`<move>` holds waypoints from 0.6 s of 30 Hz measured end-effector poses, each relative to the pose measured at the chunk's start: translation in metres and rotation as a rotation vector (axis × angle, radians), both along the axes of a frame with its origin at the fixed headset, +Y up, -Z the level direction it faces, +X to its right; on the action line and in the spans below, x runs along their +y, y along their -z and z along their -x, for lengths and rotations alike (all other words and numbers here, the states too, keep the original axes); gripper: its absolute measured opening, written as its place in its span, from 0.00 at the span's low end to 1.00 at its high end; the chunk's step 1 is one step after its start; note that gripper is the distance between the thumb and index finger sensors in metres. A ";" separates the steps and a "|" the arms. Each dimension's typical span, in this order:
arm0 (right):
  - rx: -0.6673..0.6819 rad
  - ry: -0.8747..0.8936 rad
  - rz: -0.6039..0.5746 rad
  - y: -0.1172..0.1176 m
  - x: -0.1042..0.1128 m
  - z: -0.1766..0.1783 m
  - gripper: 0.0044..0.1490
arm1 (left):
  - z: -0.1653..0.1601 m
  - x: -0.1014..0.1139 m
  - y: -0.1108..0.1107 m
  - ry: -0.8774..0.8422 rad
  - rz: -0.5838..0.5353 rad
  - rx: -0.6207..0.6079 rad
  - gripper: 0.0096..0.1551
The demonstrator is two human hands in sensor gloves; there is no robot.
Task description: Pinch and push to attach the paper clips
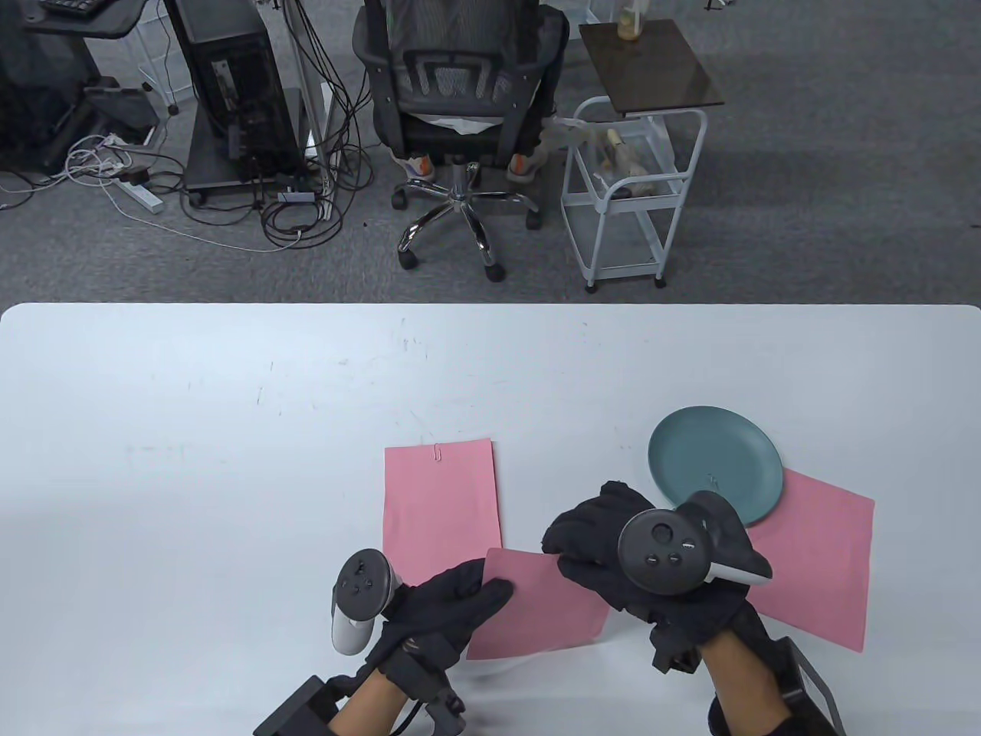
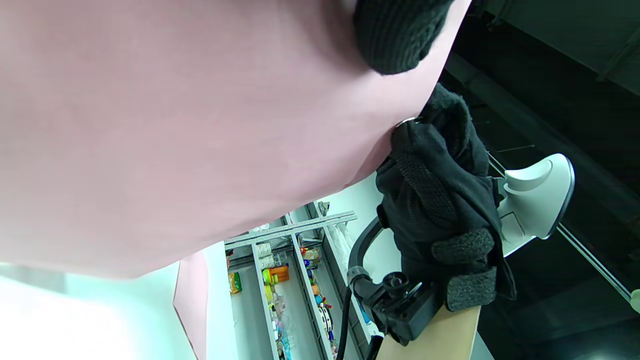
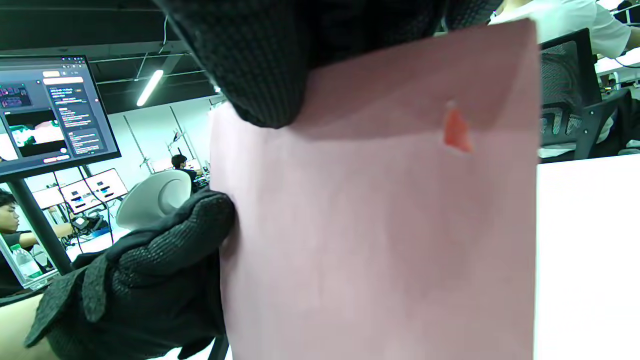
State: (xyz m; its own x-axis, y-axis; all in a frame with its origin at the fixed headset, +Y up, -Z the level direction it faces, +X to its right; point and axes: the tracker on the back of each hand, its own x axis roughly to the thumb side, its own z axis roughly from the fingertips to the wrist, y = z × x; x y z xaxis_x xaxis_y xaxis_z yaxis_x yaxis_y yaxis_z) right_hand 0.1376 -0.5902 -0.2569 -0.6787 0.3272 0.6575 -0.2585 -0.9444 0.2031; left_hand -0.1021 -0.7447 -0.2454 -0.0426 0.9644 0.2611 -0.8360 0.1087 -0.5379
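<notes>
A pink paper sheet [image 1: 536,606] is held above the table between both hands. My left hand [image 1: 490,589] grips its left edge, thumb on top. My right hand [image 1: 565,543] pinches the sheet's far edge. In the left wrist view a bit of silver paper clip [image 2: 406,121] shows between the right hand's fingertips [image 2: 425,140] and the paper's edge [image 2: 200,125]. In the right wrist view the sheet [image 3: 380,225] fills the middle, with the left hand [image 3: 150,280] at its side. Another pink sheet [image 1: 441,498] lies flat with a paper clip [image 1: 438,452] on its far edge.
A teal plate [image 1: 690,445] sits at the right with a small paper clip [image 1: 713,481] in it. It rests partly on a third pink sheet [image 1: 824,571]. The white table [image 1: 191,460] stretches left and far. A chair and a cart stand beyond the table.
</notes>
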 end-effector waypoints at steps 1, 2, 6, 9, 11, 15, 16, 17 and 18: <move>0.002 0.002 0.001 0.000 0.000 0.000 0.24 | 0.000 0.000 0.000 -0.002 0.001 0.002 0.22; 0.012 0.014 0.012 0.001 -0.001 0.000 0.25 | 0.001 0.000 0.000 -0.006 0.002 0.006 0.22; 0.029 0.060 0.049 0.004 -0.004 -0.001 0.25 | 0.001 0.000 0.000 -0.010 -0.001 0.015 0.22; 0.033 0.067 0.058 0.006 -0.005 -0.001 0.25 | 0.001 -0.001 0.000 -0.012 0.001 0.017 0.22; 0.032 0.058 0.054 0.005 -0.005 -0.001 0.24 | 0.001 -0.001 0.000 -0.013 0.003 0.013 0.22; 0.016 0.006 0.031 0.002 -0.003 0.001 0.24 | 0.001 -0.001 0.000 -0.006 -0.005 0.008 0.22; 0.015 -0.012 0.023 0.001 -0.002 0.002 0.24 | 0.001 -0.001 0.000 -0.004 -0.005 0.008 0.22; 0.011 -0.024 0.010 0.000 -0.002 0.003 0.24 | 0.001 -0.002 0.000 -0.004 -0.004 0.007 0.22; 0.006 -0.030 0.004 0.000 -0.002 0.003 0.24 | 0.001 -0.002 0.000 -0.004 -0.003 0.007 0.22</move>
State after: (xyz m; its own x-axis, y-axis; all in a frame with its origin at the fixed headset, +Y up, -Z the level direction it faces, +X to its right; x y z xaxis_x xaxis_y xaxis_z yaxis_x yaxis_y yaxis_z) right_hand 0.1345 -0.5922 -0.2565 -0.6841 0.3097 0.6603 -0.2288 -0.9508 0.2089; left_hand -0.1028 -0.7466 -0.2457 -0.0445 0.9633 0.2647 -0.8400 0.1074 -0.5318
